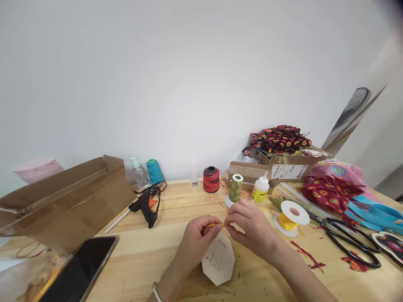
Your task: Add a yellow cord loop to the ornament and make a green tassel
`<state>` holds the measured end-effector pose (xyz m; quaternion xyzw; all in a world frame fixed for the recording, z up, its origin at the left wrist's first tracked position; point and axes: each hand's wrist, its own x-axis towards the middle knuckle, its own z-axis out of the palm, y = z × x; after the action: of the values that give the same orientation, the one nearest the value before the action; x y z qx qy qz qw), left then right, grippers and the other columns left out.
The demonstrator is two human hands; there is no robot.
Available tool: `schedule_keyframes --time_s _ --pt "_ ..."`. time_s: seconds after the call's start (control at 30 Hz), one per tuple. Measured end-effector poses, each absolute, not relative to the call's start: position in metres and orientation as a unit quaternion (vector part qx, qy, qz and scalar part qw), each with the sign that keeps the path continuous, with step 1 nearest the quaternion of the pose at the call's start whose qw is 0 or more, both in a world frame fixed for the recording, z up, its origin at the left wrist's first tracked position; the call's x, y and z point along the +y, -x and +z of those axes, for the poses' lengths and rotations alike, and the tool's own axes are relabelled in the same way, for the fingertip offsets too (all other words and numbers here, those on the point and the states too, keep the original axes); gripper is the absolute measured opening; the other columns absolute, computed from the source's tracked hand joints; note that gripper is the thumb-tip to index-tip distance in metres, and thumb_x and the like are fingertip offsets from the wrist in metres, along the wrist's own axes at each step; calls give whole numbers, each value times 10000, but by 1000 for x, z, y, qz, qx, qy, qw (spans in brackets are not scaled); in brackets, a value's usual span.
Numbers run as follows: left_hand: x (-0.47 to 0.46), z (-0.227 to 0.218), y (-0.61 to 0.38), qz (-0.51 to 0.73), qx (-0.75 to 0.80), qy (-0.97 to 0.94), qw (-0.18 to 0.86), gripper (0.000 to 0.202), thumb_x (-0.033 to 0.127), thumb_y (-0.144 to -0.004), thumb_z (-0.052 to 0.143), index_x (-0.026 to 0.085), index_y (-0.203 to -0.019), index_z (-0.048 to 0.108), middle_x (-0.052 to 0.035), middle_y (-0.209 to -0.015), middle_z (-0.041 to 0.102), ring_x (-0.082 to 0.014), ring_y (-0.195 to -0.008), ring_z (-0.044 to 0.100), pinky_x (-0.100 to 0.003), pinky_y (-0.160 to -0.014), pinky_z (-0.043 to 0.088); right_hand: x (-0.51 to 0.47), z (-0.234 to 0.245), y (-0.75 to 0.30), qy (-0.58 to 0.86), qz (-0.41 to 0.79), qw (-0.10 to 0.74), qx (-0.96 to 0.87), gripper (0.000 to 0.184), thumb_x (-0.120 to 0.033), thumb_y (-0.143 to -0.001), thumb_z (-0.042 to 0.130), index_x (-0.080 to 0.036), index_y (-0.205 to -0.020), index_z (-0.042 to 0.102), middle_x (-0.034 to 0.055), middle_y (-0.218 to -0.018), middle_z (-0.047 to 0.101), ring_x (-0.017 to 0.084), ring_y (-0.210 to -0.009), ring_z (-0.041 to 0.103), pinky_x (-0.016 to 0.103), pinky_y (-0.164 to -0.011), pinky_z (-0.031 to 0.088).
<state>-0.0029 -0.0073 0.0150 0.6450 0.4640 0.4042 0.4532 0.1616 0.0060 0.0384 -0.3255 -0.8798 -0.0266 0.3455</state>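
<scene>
My left hand point(199, 240) is closed in a pinch, with a bit of yellow cord point(223, 225) showing at its fingertips. From the other side my right hand point(252, 228) pinches the same cord, its fingertips almost touching those of the left. Beneath both hands lies a pale, many-sided flat piece point(219, 262) with faint dark lines and a small red mark on it. A white spool of yellow cord point(288, 222) stands to the right of my right hand. Most of what the left fingers curl around is hidden.
Black-handled scissors point(349, 239) and fabric scraps point(310, 256) lie at right. A glue bottle point(260, 188), green thread point(236, 188) and red cord spool point(211, 179) stand behind. At left are a glue gun point(146, 207), cardboard box point(72, 209) and phone point(80, 268).
</scene>
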Motion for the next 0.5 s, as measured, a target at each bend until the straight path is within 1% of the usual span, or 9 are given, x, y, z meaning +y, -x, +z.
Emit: schedule_keyframes --time_s 0.2,0.3,0.5 --pt "-8 15 3 399 471 -662 426 250 353 -742 481 146 -701 614 5 -612 524 -112 -560 420 -204 -515 326 4 39 -159 344 -79 313 -882 202 -127 -767 447 -174 -618 575 33 -611 559 141 -597 425 274 -532 315" --pt "-7 13 3 396 476 -668 413 247 356 -743 482 148 -712 612 -1 -624 529 -118 -572 429 -209 -531 333 3 39 -158 350 -93 300 -882 212 -128 -773 438 -171 -621 579 31 -612 567 144 -599 436 278 -538 327" --pt "-7 10 2 399 485 -672 392 246 359 -746 482 152 -729 614 -3 -636 529 -118 -570 427 -210 -523 329 2 37 -159 336 -44 314 -887 206 -126 -797 408 -169 -687 577 45 -674 607 143 -626 490 269 -561 388"
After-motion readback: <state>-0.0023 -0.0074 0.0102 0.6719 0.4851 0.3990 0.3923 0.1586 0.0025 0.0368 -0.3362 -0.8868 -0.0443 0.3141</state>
